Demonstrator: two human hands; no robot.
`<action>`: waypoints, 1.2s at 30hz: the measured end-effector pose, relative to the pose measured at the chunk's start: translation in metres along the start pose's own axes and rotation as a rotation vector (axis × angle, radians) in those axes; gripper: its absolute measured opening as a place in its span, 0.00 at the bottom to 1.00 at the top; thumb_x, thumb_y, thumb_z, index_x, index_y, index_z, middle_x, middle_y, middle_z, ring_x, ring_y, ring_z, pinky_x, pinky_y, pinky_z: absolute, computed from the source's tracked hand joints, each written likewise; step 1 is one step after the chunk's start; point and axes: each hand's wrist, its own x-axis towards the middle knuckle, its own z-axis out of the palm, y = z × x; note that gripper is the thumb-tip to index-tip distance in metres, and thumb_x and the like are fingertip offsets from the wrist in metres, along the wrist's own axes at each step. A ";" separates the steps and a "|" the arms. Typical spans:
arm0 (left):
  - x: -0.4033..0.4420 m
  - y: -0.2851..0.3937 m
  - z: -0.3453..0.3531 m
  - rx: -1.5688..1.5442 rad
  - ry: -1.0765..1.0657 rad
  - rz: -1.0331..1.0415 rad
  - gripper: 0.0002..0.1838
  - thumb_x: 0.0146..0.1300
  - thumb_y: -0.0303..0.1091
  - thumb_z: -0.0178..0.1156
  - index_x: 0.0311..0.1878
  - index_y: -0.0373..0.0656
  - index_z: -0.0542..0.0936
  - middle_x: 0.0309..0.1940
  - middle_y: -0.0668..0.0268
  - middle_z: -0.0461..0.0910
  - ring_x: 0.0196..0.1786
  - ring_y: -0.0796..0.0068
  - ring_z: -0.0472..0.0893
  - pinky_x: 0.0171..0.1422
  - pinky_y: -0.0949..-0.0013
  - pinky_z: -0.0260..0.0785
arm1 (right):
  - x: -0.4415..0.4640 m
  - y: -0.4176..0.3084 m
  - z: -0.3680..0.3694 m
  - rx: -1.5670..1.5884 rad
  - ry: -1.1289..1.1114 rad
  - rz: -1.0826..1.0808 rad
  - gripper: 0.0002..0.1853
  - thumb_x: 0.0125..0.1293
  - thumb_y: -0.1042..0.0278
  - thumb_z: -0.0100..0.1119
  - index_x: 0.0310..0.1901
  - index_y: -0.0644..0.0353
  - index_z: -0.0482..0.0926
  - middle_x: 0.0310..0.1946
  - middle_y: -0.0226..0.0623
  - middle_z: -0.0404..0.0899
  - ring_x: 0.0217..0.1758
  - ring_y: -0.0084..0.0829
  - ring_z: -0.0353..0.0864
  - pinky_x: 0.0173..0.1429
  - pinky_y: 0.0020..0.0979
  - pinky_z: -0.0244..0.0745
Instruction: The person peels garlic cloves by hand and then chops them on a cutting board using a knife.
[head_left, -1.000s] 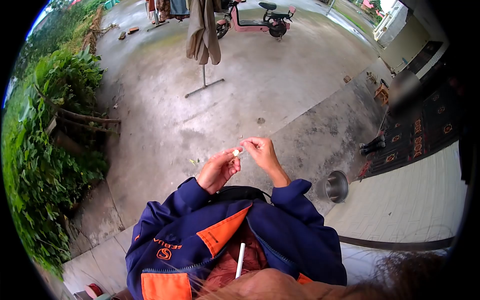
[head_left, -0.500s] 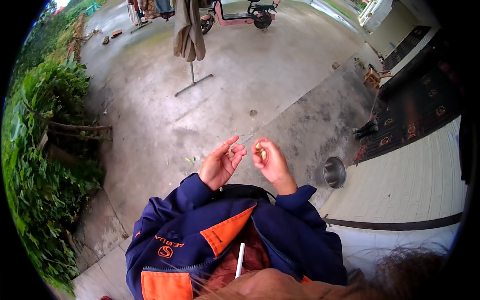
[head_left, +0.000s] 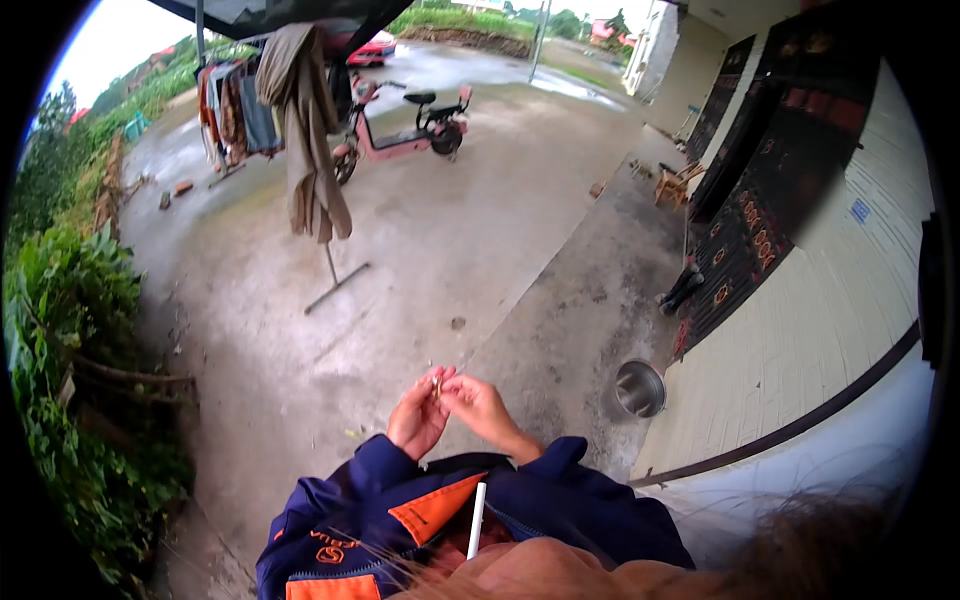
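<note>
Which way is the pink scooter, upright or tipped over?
Upright: the pink scooter has both wheels down on the concrete, with its seat on top.

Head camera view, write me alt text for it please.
Left hand and right hand meet at the fingertips, by a small pale piece, above a concrete yard with a pink scooter, hanging clothes and a metal pot.

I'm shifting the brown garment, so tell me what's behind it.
Behind the garment, clothes show past its left edge, a pink scooter past its right. What the garment itself covers can't be seen.
</note>
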 end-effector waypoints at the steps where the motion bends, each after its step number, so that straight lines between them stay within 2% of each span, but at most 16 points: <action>1: 0.002 -0.005 0.003 0.030 0.010 0.021 0.15 0.68 0.32 0.44 0.55 0.37 0.67 0.56 0.57 0.70 0.55 0.68 0.73 0.60 0.68 0.66 | -0.003 -0.007 0.005 -0.094 0.023 -0.041 0.07 0.61 0.74 0.57 0.40 0.66 0.74 0.31 0.28 0.77 0.35 0.15 0.73 0.37 0.20 0.69; 3: 0.009 -0.012 0.002 0.009 0.006 0.021 0.15 0.68 0.32 0.43 0.55 0.37 0.67 0.56 0.58 0.71 0.54 0.69 0.73 0.60 0.67 0.66 | -0.005 -0.022 0.008 -0.418 0.162 -0.069 0.07 0.58 0.71 0.61 0.35 0.64 0.74 0.21 0.31 0.77 0.24 0.16 0.74 0.29 0.22 0.69; 5: 0.008 -0.016 0.006 0.059 -0.009 0.028 0.15 0.68 0.32 0.43 0.54 0.37 0.67 0.55 0.58 0.71 0.53 0.69 0.74 0.60 0.68 0.66 | -0.006 -0.031 0.003 -0.634 0.190 -0.041 0.09 0.57 0.63 0.61 0.32 0.58 0.75 0.19 0.36 0.77 0.21 0.31 0.77 0.26 0.31 0.68; 8: 0.015 -0.024 0.008 0.145 -0.022 0.030 0.14 0.67 0.30 0.43 0.53 0.37 0.68 0.54 0.59 0.72 0.52 0.70 0.74 0.60 0.68 0.65 | -0.007 -0.023 -0.006 -0.572 0.230 -0.073 0.10 0.57 0.61 0.61 0.30 0.57 0.75 0.18 0.36 0.76 0.20 0.35 0.76 0.24 0.33 0.66; 13: 0.022 -0.032 0.016 0.223 0.026 0.043 0.13 0.67 0.30 0.44 0.51 0.38 0.70 0.52 0.61 0.73 0.52 0.70 0.73 0.58 0.67 0.66 | -0.001 -0.007 -0.022 -0.547 0.228 -0.055 0.10 0.56 0.62 0.61 0.28 0.59 0.75 0.17 0.36 0.75 0.18 0.30 0.74 0.24 0.31 0.66; 15: 0.026 -0.031 0.015 0.217 -0.011 0.060 0.13 0.68 0.31 0.44 0.53 0.37 0.69 0.52 0.61 0.73 0.52 0.71 0.74 0.57 0.69 0.66 | 0.002 0.002 -0.025 -0.374 0.229 -0.063 0.09 0.56 0.64 0.62 0.30 0.59 0.76 0.16 0.35 0.74 0.17 0.27 0.72 0.23 0.29 0.65; 16: 0.026 -0.030 0.017 0.211 0.010 0.036 0.13 0.68 0.30 0.44 0.52 0.38 0.69 0.51 0.61 0.73 0.52 0.71 0.74 0.57 0.69 0.66 | 0.000 -0.003 -0.027 -0.462 0.221 -0.067 0.08 0.56 0.67 0.62 0.29 0.62 0.76 0.17 0.35 0.75 0.18 0.21 0.71 0.23 0.25 0.65; 17: 0.025 -0.029 0.018 0.203 0.033 0.014 0.13 0.67 0.30 0.44 0.52 0.38 0.70 0.51 0.60 0.74 0.52 0.71 0.74 0.56 0.70 0.67 | -0.001 -0.008 -0.029 -0.457 0.198 -0.065 0.08 0.56 0.67 0.62 0.29 0.62 0.76 0.17 0.35 0.75 0.18 0.21 0.71 0.23 0.25 0.65; 20: 0.028 -0.023 0.006 0.169 0.071 0.033 0.10 0.67 0.29 0.44 0.49 0.39 0.70 0.48 0.60 0.75 0.50 0.70 0.75 0.56 0.68 0.68 | 0.003 -0.006 -0.029 -0.244 0.121 -0.101 0.06 0.58 0.72 0.60 0.28 0.65 0.76 0.20 0.32 0.78 0.22 0.15 0.72 0.26 0.21 0.66; 23: 0.025 -0.014 0.004 0.162 0.089 0.067 0.08 0.66 0.28 0.47 0.45 0.42 0.72 0.42 0.64 0.77 0.47 0.72 0.76 0.54 0.69 0.68 | 0.008 -0.008 -0.031 -0.234 0.063 -0.052 0.04 0.59 0.75 0.58 0.31 0.67 0.77 0.24 0.28 0.78 0.28 0.14 0.73 0.31 0.19 0.69; 26: 0.019 -0.010 0.001 0.203 0.098 0.027 0.05 0.64 0.32 0.52 0.39 0.46 0.76 0.35 0.69 0.78 0.42 0.77 0.76 0.50 0.72 0.68 | 0.013 -0.009 -0.024 -0.173 0.003 -0.064 0.05 0.60 0.75 0.58 0.32 0.67 0.77 0.25 0.28 0.78 0.28 0.14 0.73 0.30 0.18 0.69; 29: 0.006 -0.004 0.009 0.252 0.103 -0.020 0.08 0.63 0.40 0.56 0.40 0.48 0.76 0.36 0.73 0.77 0.41 0.81 0.75 0.47 0.74 0.68 | 0.019 0.007 -0.020 -0.166 -0.015 -0.057 0.05 0.60 0.74 0.58 0.30 0.67 0.77 0.23 0.27 0.77 0.26 0.13 0.71 0.28 0.18 0.67; 31: 0.001 -0.002 0.005 0.496 0.123 0.018 0.10 0.62 0.43 0.57 0.40 0.49 0.76 0.36 0.74 0.77 0.41 0.82 0.75 0.46 0.76 0.68 | 0.018 -0.009 -0.012 -0.359 -0.019 -0.078 0.06 0.59 0.73 0.59 0.28 0.67 0.76 0.22 0.26 0.75 0.24 0.12 0.69 0.26 0.18 0.65; 33: -0.005 0.003 -0.004 0.512 0.161 0.070 0.09 0.62 0.42 0.57 0.39 0.48 0.76 0.35 0.75 0.77 0.41 0.84 0.75 0.42 0.77 0.68 | 0.016 -0.014 -0.005 -0.359 -0.073 -0.055 0.06 0.58 0.73 0.60 0.27 0.66 0.76 0.21 0.26 0.74 0.23 0.12 0.66 0.25 0.18 0.62; 35: -0.012 0.011 -0.011 0.536 0.141 0.049 0.09 0.61 0.41 0.58 0.38 0.47 0.76 0.33 0.75 0.76 0.38 0.86 0.74 0.39 0.77 0.67 | 0.016 -0.013 0.003 -0.262 -0.073 -0.082 0.06 0.57 0.73 0.60 0.27 0.66 0.75 0.18 0.28 0.75 0.21 0.15 0.69 0.25 0.22 0.65; 36: -0.016 0.014 -0.011 0.556 0.158 0.067 0.07 0.61 0.39 0.59 0.36 0.46 0.76 0.29 0.75 0.75 0.33 0.87 0.74 0.36 0.79 0.66 | 0.016 -0.013 0.009 -0.218 -0.099 -0.050 0.06 0.57 0.74 0.59 0.28 0.66 0.75 0.20 0.28 0.75 0.23 0.15 0.70 0.27 0.20 0.66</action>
